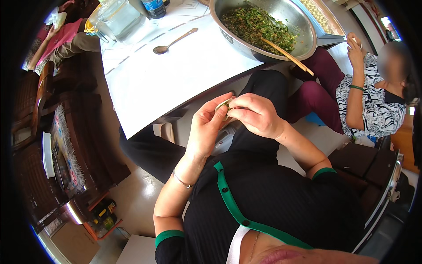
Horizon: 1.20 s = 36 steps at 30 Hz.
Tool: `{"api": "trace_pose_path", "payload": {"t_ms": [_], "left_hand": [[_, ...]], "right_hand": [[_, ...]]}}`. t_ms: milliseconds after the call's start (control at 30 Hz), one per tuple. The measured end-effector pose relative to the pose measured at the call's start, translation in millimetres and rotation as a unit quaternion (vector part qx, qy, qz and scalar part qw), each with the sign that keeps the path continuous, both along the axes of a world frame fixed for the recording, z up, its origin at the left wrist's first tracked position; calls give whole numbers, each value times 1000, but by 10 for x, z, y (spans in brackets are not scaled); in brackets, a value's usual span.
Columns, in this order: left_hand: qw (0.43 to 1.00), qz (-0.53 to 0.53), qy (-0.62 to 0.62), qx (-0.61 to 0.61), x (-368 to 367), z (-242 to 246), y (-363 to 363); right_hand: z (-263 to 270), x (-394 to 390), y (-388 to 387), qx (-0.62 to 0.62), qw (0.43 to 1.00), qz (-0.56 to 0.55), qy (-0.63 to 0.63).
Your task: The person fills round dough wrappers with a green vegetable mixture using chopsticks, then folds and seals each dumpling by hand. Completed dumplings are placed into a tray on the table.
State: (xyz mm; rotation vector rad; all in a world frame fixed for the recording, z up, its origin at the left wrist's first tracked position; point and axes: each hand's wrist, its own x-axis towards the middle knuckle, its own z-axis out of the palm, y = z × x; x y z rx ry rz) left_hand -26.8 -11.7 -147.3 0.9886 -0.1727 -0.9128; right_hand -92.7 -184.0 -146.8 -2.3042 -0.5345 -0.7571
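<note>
A small round dough wrapper (pixel 221 104) with green filling is held between my two hands, in front of the table's edge. My left hand (pixel 208 122) cups it, thumb over the filling. The fingertips of my right hand (pixel 258 115) pinch its right side; part of the wrapper is hidden by fingers. Beyond, a large steel bowl (pixel 310 34) holds chopped green and brown filling (pixel 250 28). Wooden chopsticks (pixel 288 56) lean over its near rim, and a metal utensil rests inside. A metal spoon (pixel 161 49) lies on the white-covered table (pixel 158 85).
At the table's far left stand a clear plastic container (pixel 122 19) and a blue-labelled bottle (pixel 155 8). Behind the bowl, a tray (pixel 316 16) holds several dumplings. A co-worker (pixel 362 89) sits at right, hands raised; another person (pixel 59 43) is at upper left.
</note>
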Motion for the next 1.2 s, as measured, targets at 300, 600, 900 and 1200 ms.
{"api": "trace_pose_path", "payload": {"t_ms": [300,600,900,1200], "left_hand": [[1000,19,4,0,-35,49,-28],[999,28,-28,5,-77,58,-63],[994,33,-103,27,-66,16,-85],[993,91,-82,2,-61,-22,-84]], "right_hand": [[45,17,-15,-16,999,15,-26],[50,21,-30,30,1000,1,10],[118,39,3,39,999,-31,20],[103,69,45,52,995,-69,51]]}}
